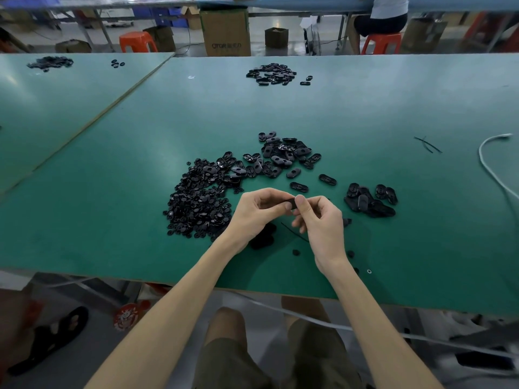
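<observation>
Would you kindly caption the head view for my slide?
Left hand and right hand pinch a black part over the green table.

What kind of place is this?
Probably a factory workshop: a long green worktable, heaps of small black plastic parts, and the left hand and right hand pinching one black part.

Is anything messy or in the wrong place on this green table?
A little. A few small round pieces lie loose near the front edge of the table, apart from the big pile. Thin black strips lie alone on the right. Nothing looks broken.
</observation>
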Motion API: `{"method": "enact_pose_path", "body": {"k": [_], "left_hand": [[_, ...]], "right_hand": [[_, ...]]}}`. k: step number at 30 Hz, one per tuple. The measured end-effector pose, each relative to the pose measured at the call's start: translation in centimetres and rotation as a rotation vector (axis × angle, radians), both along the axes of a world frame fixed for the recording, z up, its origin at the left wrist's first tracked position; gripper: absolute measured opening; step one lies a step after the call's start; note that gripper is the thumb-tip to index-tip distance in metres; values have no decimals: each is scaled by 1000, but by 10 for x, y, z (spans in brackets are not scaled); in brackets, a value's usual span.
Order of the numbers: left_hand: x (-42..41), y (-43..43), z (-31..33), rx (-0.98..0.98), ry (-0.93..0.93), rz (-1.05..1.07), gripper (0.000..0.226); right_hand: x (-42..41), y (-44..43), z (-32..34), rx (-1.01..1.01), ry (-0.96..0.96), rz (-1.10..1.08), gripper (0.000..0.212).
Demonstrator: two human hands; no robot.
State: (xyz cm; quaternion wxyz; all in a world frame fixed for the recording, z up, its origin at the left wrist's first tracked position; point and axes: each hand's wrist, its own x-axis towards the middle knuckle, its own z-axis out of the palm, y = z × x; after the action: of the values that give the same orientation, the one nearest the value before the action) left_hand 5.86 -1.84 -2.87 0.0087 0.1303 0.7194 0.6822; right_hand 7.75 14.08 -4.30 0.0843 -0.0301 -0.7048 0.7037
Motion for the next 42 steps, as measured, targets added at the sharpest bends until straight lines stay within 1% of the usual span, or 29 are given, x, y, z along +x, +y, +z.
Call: {"method": "enact_pose_path", "body": {"k": [5, 7, 9, 13, 15, 17, 19, 21, 22, 25, 26, 27, 30, 33, 36, 38, 40, 42], "left_hand": [[-12, 11, 18, -95, 83, 104, 17], [-23, 23, 31, -141, 100, 110, 16], [-32, 42, 43, -202, 111, 67, 14], [-45, 80, 63, -306, 135, -44, 16], [-50, 91, 68, -354, 116, -105, 18], [-54, 95, 66, -458, 135, -88, 18], [-58, 90, 59, -567, 165, 30, 21], [-61, 77, 52, -664, 155, 138, 25], [-62, 70, 49, -732, 145, 157, 25], [-65, 49, 38, -965, 124, 94, 26], [-64, 45, 34, -1001, 129, 66, 26], [-62, 41, 31, -1010, 139, 58, 25], [-56, 33, 23, -998, 200, 120, 19], [-49, 28, 18, -972, 216, 151, 19], [-42, 17, 16, -790, 167, 141, 10], [-36, 11, 16, -704, 184, 98, 5], [-28, 6, 18, -645, 198, 56, 10], [-21, 1, 24, -583, 187, 24, 18]], "right_hand": [[-3, -2, 1, -29, -16, -53, 24], [-4, -3, 1, -20, -29, -50, 21], [-3, -3, 2, -26, -36, -31, 20], [-1, -3, 6, -119, -14, -10, 27], [0, -4, 8, -90, -11, -28, 27], [1, -5, 10, -115, -11, -18, 26], [2, -4, 10, -129, -12, -4, 26], [1, -3, 9, -60, -23, -17, 26], [1, -4, 8, -31, -25, -27, 25], [0, -5, 6, -2, -16, -46, 20], [0, -5, 6, 1, -13, -46, 19], [-1, -5, 6, -3, -10, -44, 19], [-1, -6, 5, -8, -9, -39, 19], [-1, -5, 5, -19, -11, -48, 18], [-2, -5, 6, -48, -10, -63, 13], [-2, -4, 6, -71, -4, -63, 5], [-1, -3, 6, -58, 7, -59, 12], [0, -3, 6, 0, 7, -39, 10]]}}
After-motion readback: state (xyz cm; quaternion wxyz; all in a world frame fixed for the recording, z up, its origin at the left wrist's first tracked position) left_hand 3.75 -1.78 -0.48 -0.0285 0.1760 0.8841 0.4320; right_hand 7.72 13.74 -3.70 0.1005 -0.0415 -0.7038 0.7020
